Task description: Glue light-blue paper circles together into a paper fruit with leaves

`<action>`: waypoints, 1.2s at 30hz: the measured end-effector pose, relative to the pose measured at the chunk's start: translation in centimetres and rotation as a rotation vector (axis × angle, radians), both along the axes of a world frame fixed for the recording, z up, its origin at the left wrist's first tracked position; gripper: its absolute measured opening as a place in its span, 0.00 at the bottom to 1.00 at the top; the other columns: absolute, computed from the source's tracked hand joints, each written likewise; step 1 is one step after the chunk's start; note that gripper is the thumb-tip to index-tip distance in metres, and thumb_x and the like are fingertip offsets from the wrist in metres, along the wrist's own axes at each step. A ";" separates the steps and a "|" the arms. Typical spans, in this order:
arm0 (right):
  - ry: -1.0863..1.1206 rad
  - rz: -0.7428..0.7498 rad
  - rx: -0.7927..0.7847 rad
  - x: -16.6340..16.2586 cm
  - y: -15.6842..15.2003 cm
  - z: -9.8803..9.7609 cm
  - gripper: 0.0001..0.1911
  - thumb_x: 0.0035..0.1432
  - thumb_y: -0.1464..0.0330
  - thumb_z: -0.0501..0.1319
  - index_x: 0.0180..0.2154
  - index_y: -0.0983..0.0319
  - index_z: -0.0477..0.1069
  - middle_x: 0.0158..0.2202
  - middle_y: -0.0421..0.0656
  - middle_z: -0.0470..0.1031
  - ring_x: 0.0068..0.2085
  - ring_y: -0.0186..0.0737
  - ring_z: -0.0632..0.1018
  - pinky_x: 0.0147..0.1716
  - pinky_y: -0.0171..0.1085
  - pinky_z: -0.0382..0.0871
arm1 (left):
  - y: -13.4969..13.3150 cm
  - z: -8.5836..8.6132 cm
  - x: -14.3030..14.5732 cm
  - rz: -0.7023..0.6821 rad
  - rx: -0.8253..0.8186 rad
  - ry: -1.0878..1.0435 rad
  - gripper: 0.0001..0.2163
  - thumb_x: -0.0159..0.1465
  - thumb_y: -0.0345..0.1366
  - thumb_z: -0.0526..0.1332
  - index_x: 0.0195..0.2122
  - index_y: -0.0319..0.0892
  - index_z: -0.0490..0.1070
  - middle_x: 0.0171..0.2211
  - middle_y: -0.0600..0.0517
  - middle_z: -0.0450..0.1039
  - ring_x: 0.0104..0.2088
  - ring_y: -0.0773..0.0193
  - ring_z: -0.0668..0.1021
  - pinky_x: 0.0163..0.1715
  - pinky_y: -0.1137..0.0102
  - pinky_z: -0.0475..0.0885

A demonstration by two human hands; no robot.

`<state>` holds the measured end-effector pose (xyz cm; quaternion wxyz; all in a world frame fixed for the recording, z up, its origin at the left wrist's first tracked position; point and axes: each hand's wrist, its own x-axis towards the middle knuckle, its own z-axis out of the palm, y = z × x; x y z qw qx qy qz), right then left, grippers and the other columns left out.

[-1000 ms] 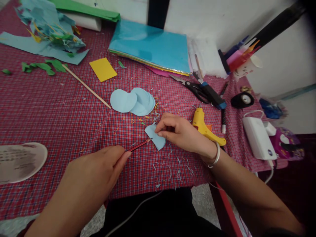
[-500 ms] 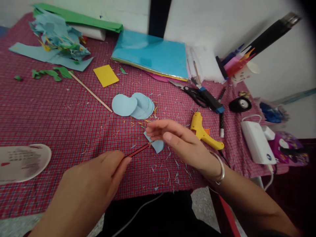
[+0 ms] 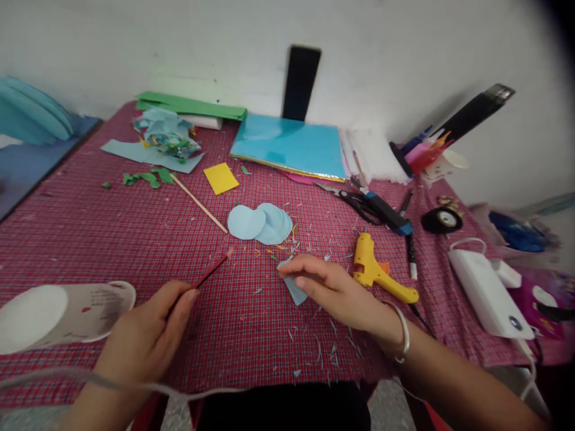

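Observation:
My left hand (image 3: pixel 153 329) is closed around a thin dark red pencil (image 3: pixel 209 272), whose tip points up and to the right over the cloth. My right hand (image 3: pixel 335 293) is open, its fingers stretched and lightly bent, the thumb apart. Under its fingertips lies a small light blue paper piece (image 3: pixel 294 288), partly hidden by the hand. Beyond the hands, several overlapping light blue paper circles (image 3: pixel 246 222) lie flat. A pale wooden stick (image 3: pixel 200 203) slants to their left, and a yellow paper square (image 3: pixel 220 178) sits farther back.
On the checked cloth (image 3: pixel 179 251), a paper cup (image 3: pixel 96 311) lies sideways at left. A yellow glue gun (image 3: pixel 371 263), black scissors (image 3: pixel 359 206) and a white power box (image 3: pixel 487 293) are at right. Blue sheets (image 3: pixel 290 143) and crumpled paper (image 3: pixel 164 129) lie behind. A cable (image 3: pixel 179 394) crosses the front.
My left hand has drawn back to the left with the pencil, away from my right hand. My right hand stays by the blue paper piece. The view has tilted upward.

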<state>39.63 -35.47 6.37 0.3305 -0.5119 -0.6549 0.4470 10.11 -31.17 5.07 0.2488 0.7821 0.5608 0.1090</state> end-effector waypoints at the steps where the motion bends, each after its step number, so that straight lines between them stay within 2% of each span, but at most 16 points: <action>1: 0.019 -0.033 0.003 0.1 0.1 0.3 0.10 0.65 0.71 0.55 0.45 0.60 0.71 0.42 0.44 0.76 0.43 0.38 0.77 0.43 0.40 0.73 | 0.0 -0.1 0.2 0.062 -0.009 -0.059 0.12 0.67 0.46 0.50 0.31 0.47 0.65 0.20 0.56 0.69 0.21 0.63 0.72 0.23 0.68 0.64; 4: -0.083 -0.110 0.125 0.0 1.1 1.5 0.07 0.64 0.72 0.56 0.42 0.60 0.71 0.37 0.42 0.76 0.39 0.36 0.77 0.39 0.38 0.72 | -0.4 -0.4 0.8 0.256 -0.051 -0.272 0.13 0.67 0.47 0.51 0.29 0.46 0.60 0.19 0.58 0.62 0.20 0.65 0.67 0.22 0.69 0.63; 7: -0.493 -0.040 0.377 -0.8 3.5 2.4 0.09 0.62 0.74 0.57 0.44 0.61 0.71 0.41 0.46 0.75 0.44 0.42 0.74 0.45 0.44 0.68 | -0.9 -0.6 1.3 0.330 -0.095 -0.431 0.15 0.65 0.46 0.55 0.24 0.45 0.58 0.18 0.59 0.58 0.20 0.67 0.63 0.21 0.71 0.59; 10: -0.852 0.067 0.556 -2.1 7.0 1.7 0.16 0.60 0.77 0.56 0.49 0.61 0.71 0.50 0.51 0.73 0.49 0.50 0.71 0.47 0.49 0.64 | -1.2 -0.7 1.4 0.325 -0.134 -0.521 0.17 0.64 0.43 0.58 0.21 0.44 0.57 0.18 0.58 0.56 0.21 0.69 0.61 0.22 0.71 0.57; 12: -0.919 0.113 0.623 -2.8 9.1 0.8 0.15 0.60 0.78 0.56 0.47 0.61 0.72 0.54 0.52 0.70 0.51 0.52 0.69 0.49 0.51 0.61 | -1.1 -0.8 1.3 0.334 -0.180 -0.593 0.17 0.65 0.42 0.57 0.20 0.43 0.57 0.18 0.58 0.56 0.21 0.69 0.61 0.21 0.71 0.56; 14: -0.918 0.146 0.665 -3.3 10.6 0.1 0.10 0.60 0.77 0.57 0.40 0.61 0.75 0.55 0.51 0.70 0.53 0.52 0.69 0.52 0.53 0.58 | -1.0 -0.9 1.1 0.355 -0.232 -0.705 0.18 0.66 0.41 0.55 0.20 0.43 0.58 0.17 0.58 0.56 0.20 0.70 0.61 0.20 0.72 0.56; 17: -0.808 0.105 0.734 -3.6 10.8 0.4 0.09 0.61 0.75 0.58 0.36 0.59 0.75 0.55 0.48 0.71 0.53 0.49 0.69 0.54 0.52 0.57 | -0.5 -0.6 1.3 0.460 -0.354 -1.029 0.15 0.66 0.40 0.56 0.22 0.41 0.63 0.17 0.59 0.58 0.17 0.74 0.58 0.16 0.76 0.54; 20: -0.518 0.022 0.815 -3.6 8.7 1.8 0.11 0.58 0.78 0.57 0.37 0.57 0.73 0.54 0.45 0.71 0.53 0.44 0.71 0.51 0.49 0.62 | -0.3 0.3 2.5 0.501 -0.497 -1.248 0.11 0.65 0.43 0.57 0.32 0.41 0.70 0.22 0.57 0.68 0.13 0.78 0.53 0.12 0.79 0.50; 23: -0.333 0.001 0.819 -3.3 5.9 3.0 0.14 0.56 0.80 0.56 0.37 0.56 0.72 0.53 0.45 0.71 0.53 0.43 0.72 0.51 0.49 0.65 | -0.5 1.4 4.7 0.391 -0.685 -1.309 0.12 0.64 0.44 0.58 0.35 0.39 0.70 0.26 0.53 0.73 0.13 0.80 0.51 0.11 0.80 0.49; 26: -0.288 0.005 0.800 -2.9 3.7 3.4 0.14 0.56 0.80 0.56 0.37 0.55 0.71 0.53 0.45 0.70 0.53 0.43 0.72 0.51 0.49 0.66 | -1.1 2.2 7.1 0.267 -0.913 -1.447 0.12 0.62 0.41 0.62 0.28 0.39 0.65 0.20 0.60 0.63 0.13 0.80 0.49 0.11 0.82 0.49; 28: -0.287 0.012 0.806 -2.5 2.6 3.2 0.14 0.57 0.80 0.56 0.37 0.55 0.71 0.52 0.45 0.71 0.54 0.43 0.72 0.51 0.49 0.66 | -1.5 2.4 8.4 0.227 -0.938 -1.478 0.13 0.59 0.40 0.65 0.25 0.40 0.63 0.16 0.63 0.55 0.13 0.80 0.48 0.11 0.82 0.50; 31: -0.273 0.021 0.800 -1.6 1.4 3.0 0.12 0.58 0.80 0.55 0.35 0.57 0.70 0.52 0.46 0.71 0.54 0.43 0.71 0.51 0.49 0.67 | -1.8 2.8 9.9 0.202 -0.906 -1.489 0.12 0.56 0.37 0.68 0.27 0.41 0.64 0.16 0.65 0.51 0.14 0.79 0.48 0.11 0.83 0.50; 34: -0.123 -0.015 0.690 -0.5 0.3 3.3 0.12 0.59 0.79 0.54 0.39 0.57 0.70 0.51 0.46 0.71 0.54 0.43 0.72 0.53 0.50 0.67 | -1.6 3.6 11.1 0.179 -0.894 -1.463 0.09 0.56 0.34 0.68 0.28 0.40 0.67 0.15 0.64 0.57 0.13 0.80 0.51 0.12 0.83 0.51; 36: 0.095 -0.103 0.504 0.2 -0.2 3.9 0.14 0.62 0.75 0.53 0.47 0.57 0.67 0.51 0.47 0.71 0.52 0.41 0.73 0.52 0.48 0.69 | -1.3 4.4 12.1 0.168 -0.854 -1.427 0.08 0.56 0.31 0.67 0.26 0.39 0.68 0.18 0.60 0.65 0.13 0.81 0.54 0.11 0.83 0.51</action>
